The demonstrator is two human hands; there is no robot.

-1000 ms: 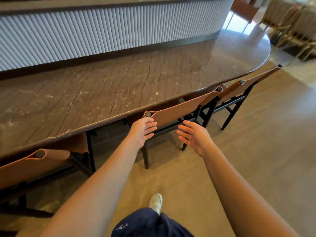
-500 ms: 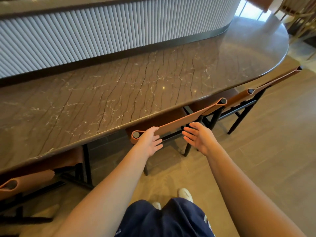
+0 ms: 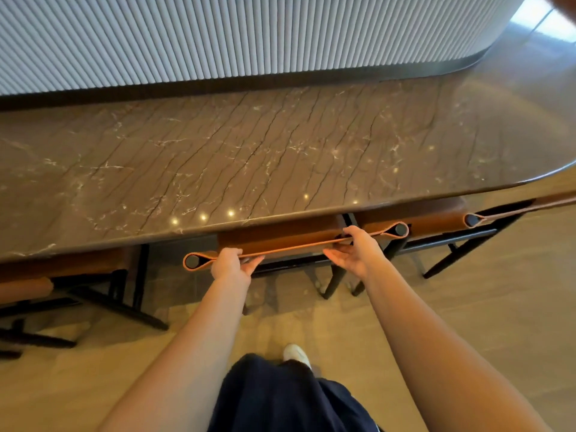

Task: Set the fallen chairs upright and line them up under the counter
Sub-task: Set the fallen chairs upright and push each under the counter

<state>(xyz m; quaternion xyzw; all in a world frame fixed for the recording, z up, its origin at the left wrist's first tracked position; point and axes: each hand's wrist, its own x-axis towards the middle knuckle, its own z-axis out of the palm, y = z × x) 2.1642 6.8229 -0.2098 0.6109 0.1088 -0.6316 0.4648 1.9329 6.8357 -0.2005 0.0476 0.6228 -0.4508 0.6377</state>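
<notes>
Standing upright at the counter (image 3: 280, 157): middle chair (image 3: 280, 241), seat tucked beneath the stone edge, tan backrest just outside it. Gripping that backrest's top edge: left hand (image 3: 230, 265) near the left post, right hand (image 3: 355, 252) near the right post, fingers curled over. Fingertips hidden behind the strap. Alongside, left chair (image 3: 25, 289) and right chair (image 3: 472, 220), both cut off by the frame, seats largely hidden under the slab.
</notes>
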